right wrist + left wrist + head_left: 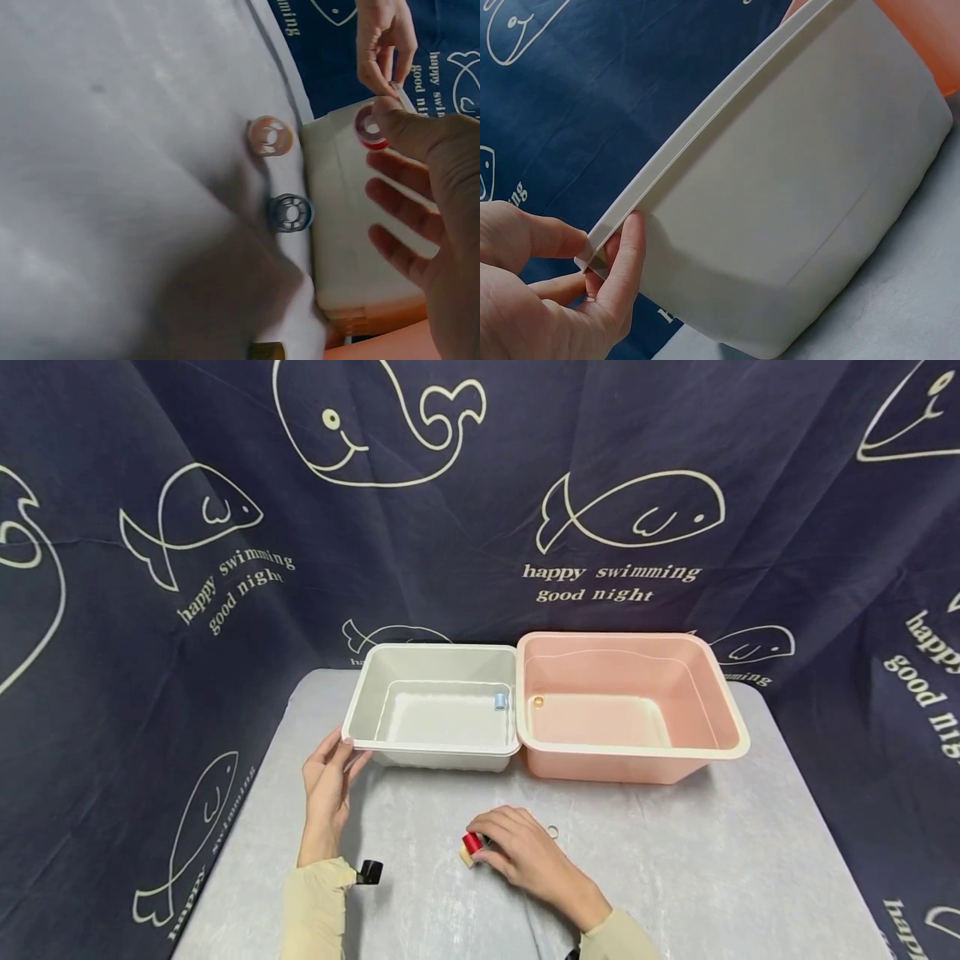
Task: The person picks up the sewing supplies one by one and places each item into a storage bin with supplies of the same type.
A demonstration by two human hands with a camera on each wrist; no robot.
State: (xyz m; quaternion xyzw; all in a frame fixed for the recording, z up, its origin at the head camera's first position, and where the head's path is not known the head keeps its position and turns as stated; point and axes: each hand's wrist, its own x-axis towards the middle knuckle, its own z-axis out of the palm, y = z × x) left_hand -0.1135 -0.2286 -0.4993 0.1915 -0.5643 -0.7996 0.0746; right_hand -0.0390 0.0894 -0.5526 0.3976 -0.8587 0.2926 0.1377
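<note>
Fabric [420,556], navy with pale whale and fish outlines and lettering, hung behind and to both sides of the white rectangular plastic bin [431,749], which stood on a mottled pale-grey tabletop [420,810]. Just right of the bin sat a pink rectangular plastic tub [615,767]. At the bin's near-left corner, the left hand [327,781] pinched its rim between thumb and fingers. In front of the bin, the right hand [528,852] pinched a small shiny red cylindrical spool [472,843], its other fingers loosely bent, near a pale-orange spool [271,136] and a dark-blue spool [292,226]. Inside the bin lay a light-blue cylinder [500,701].
</note>
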